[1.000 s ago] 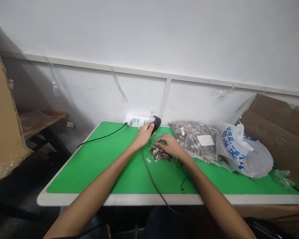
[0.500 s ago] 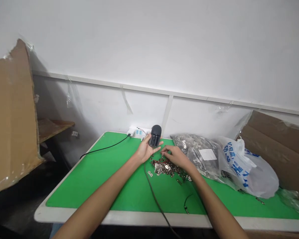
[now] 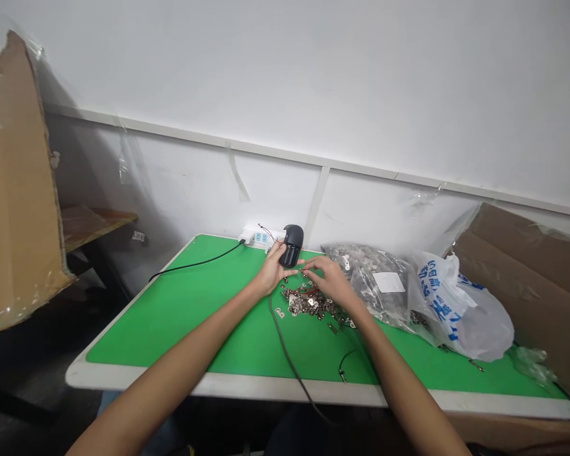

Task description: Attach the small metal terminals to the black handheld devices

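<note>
My left hand (image 3: 275,271) holds a small black oval device (image 3: 290,246) upright above the green table mat (image 3: 194,310), fingers curled round its lower end. Thin wires stick out near the device's top. My right hand (image 3: 325,280) hovers just right of it, its fingertips pinched together on a small metal piece too small to name. Below both hands lies a loose pile of small shiny metal parts (image 3: 308,304).
A clear bag full of metal parts (image 3: 370,272) and a white plastic bag with blue print (image 3: 456,304) lie at the right. A white power strip (image 3: 261,236) sits at the back edge with a black cable (image 3: 194,265). Cardboard stands at both sides.
My left hand has lifted the black device off the mat and turned it upright. My right hand rose from the parts pile towards the device.
</note>
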{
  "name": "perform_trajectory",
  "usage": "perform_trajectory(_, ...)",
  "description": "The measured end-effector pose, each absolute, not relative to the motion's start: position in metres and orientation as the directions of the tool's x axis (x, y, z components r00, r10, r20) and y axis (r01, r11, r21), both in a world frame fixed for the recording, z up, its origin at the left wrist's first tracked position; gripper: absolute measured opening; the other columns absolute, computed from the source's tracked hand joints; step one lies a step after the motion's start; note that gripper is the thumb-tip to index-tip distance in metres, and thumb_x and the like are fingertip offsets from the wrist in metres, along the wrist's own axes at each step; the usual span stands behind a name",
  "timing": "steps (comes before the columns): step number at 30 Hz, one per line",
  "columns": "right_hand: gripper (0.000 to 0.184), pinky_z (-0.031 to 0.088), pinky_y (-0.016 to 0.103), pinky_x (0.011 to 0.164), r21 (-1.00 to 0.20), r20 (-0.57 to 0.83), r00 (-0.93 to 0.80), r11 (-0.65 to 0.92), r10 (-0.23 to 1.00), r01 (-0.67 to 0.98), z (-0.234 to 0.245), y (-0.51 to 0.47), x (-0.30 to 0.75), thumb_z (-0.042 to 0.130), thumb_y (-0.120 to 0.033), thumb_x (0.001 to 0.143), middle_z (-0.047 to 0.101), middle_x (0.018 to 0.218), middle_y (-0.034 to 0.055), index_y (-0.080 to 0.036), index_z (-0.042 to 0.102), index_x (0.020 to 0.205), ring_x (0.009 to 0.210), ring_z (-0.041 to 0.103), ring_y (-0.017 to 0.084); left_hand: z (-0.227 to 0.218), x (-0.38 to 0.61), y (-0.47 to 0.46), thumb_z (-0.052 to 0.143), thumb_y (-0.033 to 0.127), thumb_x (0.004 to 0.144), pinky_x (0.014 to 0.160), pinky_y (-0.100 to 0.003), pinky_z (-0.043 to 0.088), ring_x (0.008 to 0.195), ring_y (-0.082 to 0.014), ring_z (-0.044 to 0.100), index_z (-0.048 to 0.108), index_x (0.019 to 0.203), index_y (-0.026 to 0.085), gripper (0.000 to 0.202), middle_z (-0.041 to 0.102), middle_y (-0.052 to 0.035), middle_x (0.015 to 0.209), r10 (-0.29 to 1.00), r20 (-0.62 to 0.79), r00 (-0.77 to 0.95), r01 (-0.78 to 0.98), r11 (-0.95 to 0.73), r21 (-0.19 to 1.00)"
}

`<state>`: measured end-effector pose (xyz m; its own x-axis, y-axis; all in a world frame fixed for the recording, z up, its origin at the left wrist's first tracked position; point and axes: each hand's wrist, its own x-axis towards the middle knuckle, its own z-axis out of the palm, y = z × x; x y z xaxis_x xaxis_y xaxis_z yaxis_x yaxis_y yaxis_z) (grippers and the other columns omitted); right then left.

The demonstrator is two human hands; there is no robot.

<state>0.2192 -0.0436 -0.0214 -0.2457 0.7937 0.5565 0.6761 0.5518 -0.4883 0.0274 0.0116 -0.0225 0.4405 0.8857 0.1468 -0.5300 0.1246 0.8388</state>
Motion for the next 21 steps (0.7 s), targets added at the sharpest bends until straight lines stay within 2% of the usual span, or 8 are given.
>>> perform_trajectory(7,0.017,0.051,0.045,0.101,-0.463,0.622,-0.195,0.557,0.758,0.689,-0.026,-0.044,0.214,0.057,-0.029,0.099,0.067,0.113,0.0105,-0.023,0.072,0.102,0.113,0.064,0.026,-0.034,0.038,0.010,0.081,0.042,0.078,0.060,-0.024,0.056,0.087,-0.0188,0.071,0.050,0.117,0.026,0.053,0.070,-0.0055,0.109,0.913,0.146,0.380,-0.472,0.055,0.880)
perform_trajectory(12,0.018,0.055,0.046,0.096,-0.458,0.664,-0.151,0.558,0.732,0.692,-0.022,-0.049,0.207,0.054,-0.029,0.099,0.069,0.110,0.0114,-0.022,0.071,0.102,0.106,0.066,0.027,-0.036,0.041,0.005,0.088,0.038,0.071,0.069,-0.026,0.055,0.089,-0.0182,0.066,0.050,0.122,0.022,0.065,0.067,-0.0058,0.110,0.911,0.263,0.317,-0.341,-0.149,0.928)
perform_trajectory(14,0.017,0.057,0.045,0.093,-0.459,0.687,-0.139,0.574,0.713,0.678,-0.022,-0.050,0.204,0.054,-0.030,0.099,0.069,0.107,0.0113,-0.023,0.070,0.099,0.104,0.066,0.027,-0.038,0.041,0.006,0.089,0.039,0.069,0.077,-0.030,0.055,0.094,-0.0202,0.066,0.050,0.120,0.021,0.067,0.067,-0.0060,0.110,0.902,0.315,0.296,-0.313,-0.220,0.924)
perform_trajectory(17,0.016,0.060,0.044,0.087,-0.522,0.701,-0.080,0.587,0.708,0.619,-0.022,-0.051,0.201,0.057,-0.034,0.098,0.067,0.114,0.0122,-0.023,0.069,0.102,0.097,0.069,0.025,-0.040,0.042,0.009,0.091,0.040,0.066,0.092,-0.037,0.052,0.103,-0.0233,0.065,0.049,0.117,0.021,0.069,0.067,-0.0062,0.110,0.889,0.361,0.280,-0.311,-0.272,0.911)
perform_trajectory(19,0.022,0.062,0.044,0.084,-0.601,0.677,-0.005,0.556,0.736,0.574,-0.023,-0.050,0.199,0.061,-0.036,0.095,0.064,0.123,0.0129,-0.024,0.066,0.113,0.088,0.071,0.023,-0.041,0.042,0.010,0.091,0.041,0.067,0.094,-0.039,0.050,0.104,-0.0244,0.065,0.049,0.119,0.021,0.070,0.067,-0.0065,0.110,0.891,0.360,0.277,-0.309,-0.272,0.911)
perform_trajectory(21,0.034,0.062,0.043,0.080,-0.690,0.614,0.062,0.497,0.786,0.526,-0.025,-0.048,0.199,0.066,-0.038,0.091,0.066,0.118,0.0121,-0.023,0.061,0.121,0.080,0.072,0.022,-0.039,0.041,0.010,0.091,0.041,0.067,0.092,-0.038,0.050,0.102,-0.0243,0.066,0.049,0.121,0.022,0.071,0.067,-0.0059,0.108,0.901,0.345,0.263,-0.297,-0.264,0.917)
